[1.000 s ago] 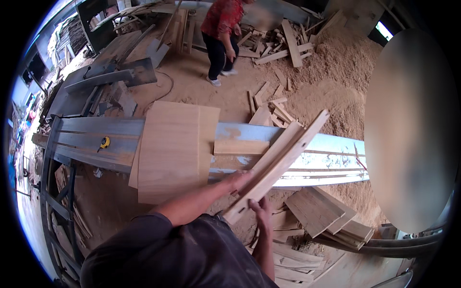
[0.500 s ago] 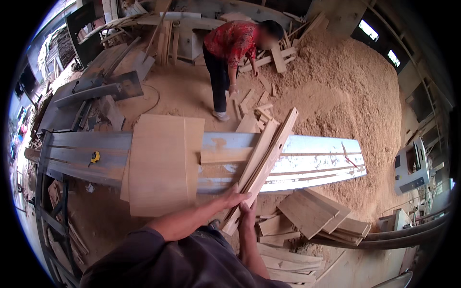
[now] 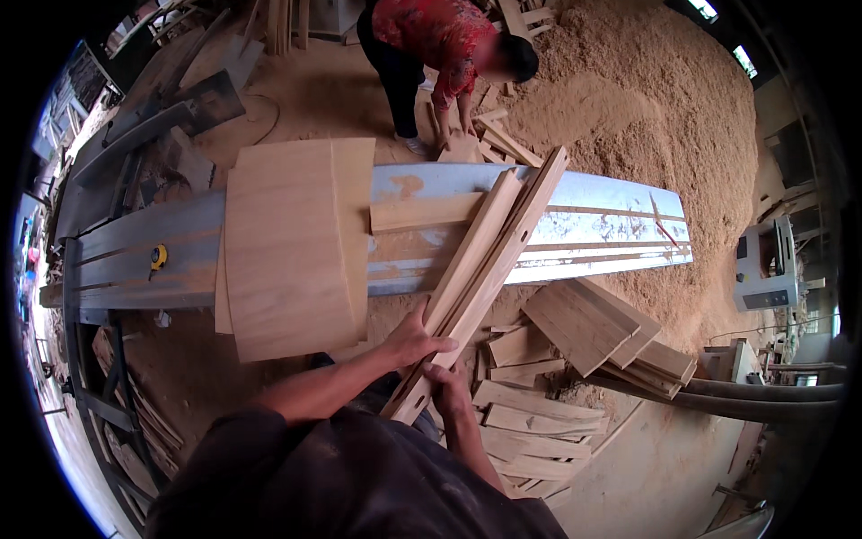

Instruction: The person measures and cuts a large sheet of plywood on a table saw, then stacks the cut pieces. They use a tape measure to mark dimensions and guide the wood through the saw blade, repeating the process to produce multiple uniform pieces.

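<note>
My left hand [image 3: 415, 341] is closed around the near part of a bundle of long wooden rails [image 3: 496, 262], its thumb lying across them. Slightly nearer and to the right, my right hand [image 3: 449, 390] grips the same rails from the other side. They slant up and to the right over a metal table [image 3: 612, 222]; the rightmost one has small slots cut in it. Beneath and beside the rails, a short board [image 3: 422, 214] lies on the table. Whether the rails' far ends rest on anything I cannot tell.
Large thin wooden panels [image 3: 280, 247] cover the table's middle left, beside a yellow tape measure [image 3: 159, 259]. Stacked boards [image 3: 584, 323] and wood pieces [image 3: 530, 422] lie at the near right. Beyond the table, a person in red [image 3: 431, 40] bends over scraps by a sawdust heap [image 3: 664, 135].
My view has tipped downward, so the table sits higher in it. Both hands still hold the rails. The person across has bent lower, both hands now at a board among the scraps.
</note>
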Available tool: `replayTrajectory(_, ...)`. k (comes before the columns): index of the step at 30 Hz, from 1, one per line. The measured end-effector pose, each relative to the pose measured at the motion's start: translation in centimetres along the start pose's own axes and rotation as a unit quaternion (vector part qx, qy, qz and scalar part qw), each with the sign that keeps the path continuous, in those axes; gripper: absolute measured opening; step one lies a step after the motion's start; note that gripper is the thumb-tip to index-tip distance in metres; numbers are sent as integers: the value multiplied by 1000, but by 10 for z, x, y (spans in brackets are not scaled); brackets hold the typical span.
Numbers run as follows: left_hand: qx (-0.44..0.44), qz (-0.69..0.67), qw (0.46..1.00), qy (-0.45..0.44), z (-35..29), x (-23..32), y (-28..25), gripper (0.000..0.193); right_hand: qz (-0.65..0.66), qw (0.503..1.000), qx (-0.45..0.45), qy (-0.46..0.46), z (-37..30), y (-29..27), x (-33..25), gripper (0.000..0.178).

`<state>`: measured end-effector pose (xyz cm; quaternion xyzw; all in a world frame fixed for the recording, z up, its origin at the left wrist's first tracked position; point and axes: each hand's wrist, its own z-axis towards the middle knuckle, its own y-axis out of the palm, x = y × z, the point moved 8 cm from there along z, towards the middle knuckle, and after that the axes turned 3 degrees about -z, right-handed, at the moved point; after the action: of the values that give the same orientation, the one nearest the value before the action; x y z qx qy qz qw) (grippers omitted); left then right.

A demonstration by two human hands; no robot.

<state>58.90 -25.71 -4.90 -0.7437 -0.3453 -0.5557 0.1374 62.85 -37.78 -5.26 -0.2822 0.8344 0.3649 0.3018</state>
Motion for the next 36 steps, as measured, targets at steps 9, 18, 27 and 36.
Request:
replayTrajectory(9, 48, 79, 993, 74, -42, 4, -44, 106, -40, 989, 116, -76, -27, 43, 18, 60)
replayTrajectory(18, 120, -13, 977, 178, -98, 2, -135, 100, -191, 974, 22, -117, -22, 147, 30, 74)
replayTrajectory(27, 322, 252, 900, 151, -129, -3, -290, 94, -748, 641, 89, -146, 2, 279, 63, 106)
replayTrajectory(36, 332, 354, 866, 118, -168, -20, -299, 81, -624, 726, 154, -244, 60, 211, 62, 97)
